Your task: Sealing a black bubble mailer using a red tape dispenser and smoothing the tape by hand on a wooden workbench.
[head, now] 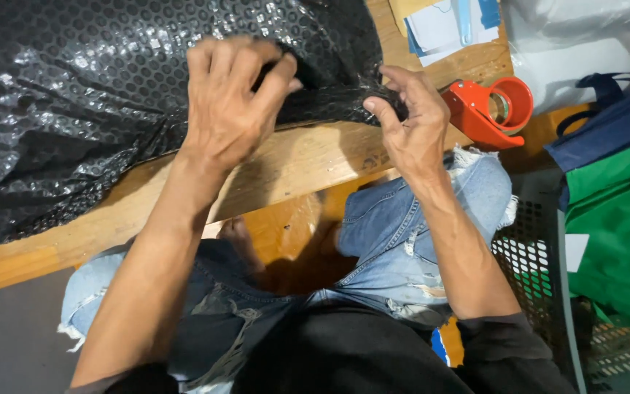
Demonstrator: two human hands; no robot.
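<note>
Bright overhead light throws glare spots across the black bubble wrap (74,95); soft shadows under the forearms; focus stays sharp.

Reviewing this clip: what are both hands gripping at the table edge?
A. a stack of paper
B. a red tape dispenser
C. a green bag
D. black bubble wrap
D: the left hand and right hand both pinch the black bubble wrap, while the red tape dispenser lies untouched beside the right hand.
</note>
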